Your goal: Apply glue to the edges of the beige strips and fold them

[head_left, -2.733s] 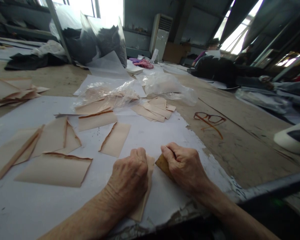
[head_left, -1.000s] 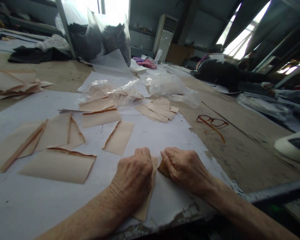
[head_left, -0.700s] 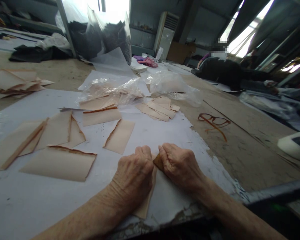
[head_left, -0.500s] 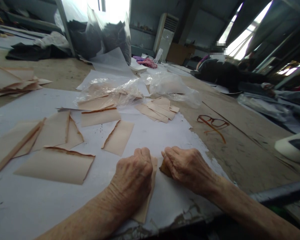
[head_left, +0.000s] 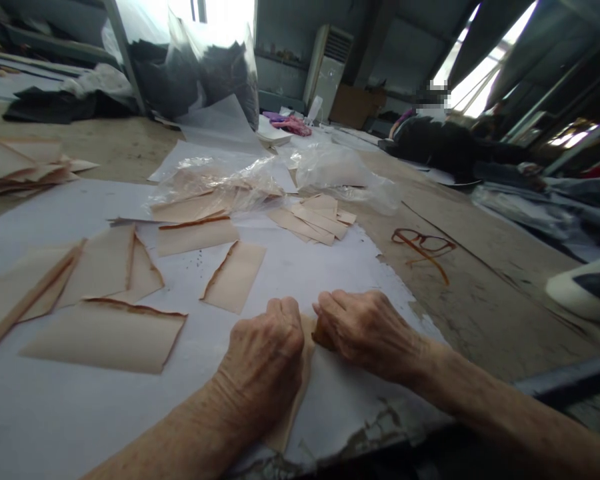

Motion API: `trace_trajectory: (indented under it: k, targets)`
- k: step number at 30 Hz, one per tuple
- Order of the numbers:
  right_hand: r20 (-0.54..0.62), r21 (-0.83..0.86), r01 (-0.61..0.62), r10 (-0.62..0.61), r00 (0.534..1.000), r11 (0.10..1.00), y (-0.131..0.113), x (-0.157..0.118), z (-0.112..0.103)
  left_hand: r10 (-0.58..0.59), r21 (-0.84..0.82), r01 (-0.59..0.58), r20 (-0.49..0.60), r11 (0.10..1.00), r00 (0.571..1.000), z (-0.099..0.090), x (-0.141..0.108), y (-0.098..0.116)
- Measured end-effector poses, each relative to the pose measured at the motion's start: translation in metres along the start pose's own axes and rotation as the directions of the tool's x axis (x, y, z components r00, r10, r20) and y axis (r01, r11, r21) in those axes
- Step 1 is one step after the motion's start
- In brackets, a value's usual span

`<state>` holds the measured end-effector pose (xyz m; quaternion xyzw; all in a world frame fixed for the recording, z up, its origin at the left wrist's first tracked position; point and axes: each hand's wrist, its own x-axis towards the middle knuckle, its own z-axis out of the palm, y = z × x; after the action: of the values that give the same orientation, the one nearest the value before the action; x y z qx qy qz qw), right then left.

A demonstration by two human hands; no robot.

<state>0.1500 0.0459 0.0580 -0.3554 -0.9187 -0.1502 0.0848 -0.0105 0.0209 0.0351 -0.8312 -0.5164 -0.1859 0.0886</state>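
Note:
My left hand [head_left: 267, 363] is closed, its curled fingers pressed down on a narrow beige leather-like piece [head_left: 286, 423] near the front edge of the table. Most of that piece lies hidden under the hand; its right edge looks folded or raised. Just to the right, my right hand [head_left: 363, 330] is closed around a small brown block-like tool [head_left: 323, 335], which touches or nearly touches that edge. The fingers cover most of the tool. To the left lie a beige piece with a brown edge [head_left: 105, 337] and a smaller brown-edged piece [head_left: 235, 277].
White paper [head_left: 145, 413] covers the table, torn along its right side. Further back are loose beige pieces [head_left: 313, 220], clear plastic bags [head_left: 340, 170] and a stack of pieces [head_left: 20, 160]. Eyeglasses [head_left: 424, 241] and a white object [head_left: 585, 287] lie right. A person [head_left: 430, 140] is behind.
My right hand has moved slightly left with the brown tool, closer to the beige piece's edge. My left hand stays in place on the piece. The whole view has shifted a little.

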Motion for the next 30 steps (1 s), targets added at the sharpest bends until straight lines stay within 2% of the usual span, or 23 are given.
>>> trace_trajectory:
  k: [3, 5, 6, 8, 10, 11, 14, 19, 21, 23, 25, 26, 28, 30]
  targets:
    - [0.046, 0.012, 0.043, -0.044, 0.998, 0.999, 0.009, -0.004, -0.010, -0.003, -0.005, 0.003, 0.027, 1.000, 1.000, -0.001, 0.000, 0.000]
    - [0.021, 0.031, 0.041, -0.042, 0.999, 0.999, 0.011, -0.004, -0.013, -0.007, -0.011, 0.008, 0.058, 1.000, 0.998, -0.002, 0.001, 0.000]
    - [-0.013, 0.050, 0.012, -0.012, 1.000, 0.999, 0.011, -0.004, -0.013, -0.010, -0.012, 0.011, 0.066, 1.000, 0.998, -0.002, 0.002, 0.000]
    - [-0.104, 0.103, -0.120, 0.130, 0.986, 0.988, 0.006, -0.001, -0.009, -0.017, -0.005, 0.018, 0.077, 1.000, 0.997, -0.003, 0.002, 0.001]
    - [-0.173, 0.156, -0.253, 0.278, 0.945, 0.955, -0.002, 0.002, -0.002, -0.035, 0.008, 0.034, 0.086, 0.999, 0.996, -0.003, 0.002, 0.001]
    - [-0.194, 0.162, -0.278, 0.307, 0.932, 0.947, -0.006, 0.003, 0.002, -0.042, 0.013, 0.041, 0.090, 0.999, 0.995, -0.003, 0.002, 0.002]
    - [-0.209, 0.093, -0.199, 0.214, 0.954, 0.976, -0.012, 0.002, 0.011, -0.043, 0.016, 0.042, 0.085, 0.999, 0.995, -0.002, 0.002, 0.002]
    - [-0.079, 0.047, -0.059, 0.063, 0.995, 0.997, -0.001, -0.005, 0.009, -0.036, -0.001, 0.036, 0.078, 0.999, 0.996, -0.002, 0.002, 0.001]
    - [-0.063, 0.062, -0.053, 0.057, 0.996, 0.997, 0.002, -0.006, 0.005, -0.029, -0.004, 0.029, 0.078, 1.000, 0.997, -0.001, 0.002, 0.001]
    - [-0.078, 0.101, -0.111, 0.119, 0.990, 0.989, 0.004, -0.007, 0.003, -0.031, -0.003, 0.032, 0.087, 0.999, 0.996, -0.001, 0.003, 0.001]
    - [-0.116, 0.161, -0.243, 0.263, 0.958, 0.957, 0.005, -0.010, 0.001, -0.038, 0.000, 0.038, 0.104, 0.999, 0.994, -0.002, 0.003, 0.001]
    - [-0.128, 0.200, -0.329, 0.357, 0.925, 0.923, 0.005, -0.012, 0.000, -0.040, 0.001, 0.040, 0.113, 0.999, 0.993, -0.002, 0.004, 0.001]
    - [-0.111, 0.302, -0.498, 0.549, 0.829, 0.813, 0.004, -0.018, 0.000, -0.040, 0.001, 0.040, 0.126, 0.999, 0.991, -0.003, 0.004, 0.001]
    - [-0.039, 0.420, -0.608, 0.683, 0.729, 0.673, 0.002, -0.023, 0.001, -0.042, -0.003, 0.043, 0.134, 0.999, 0.990, -0.003, 0.004, 0.002]
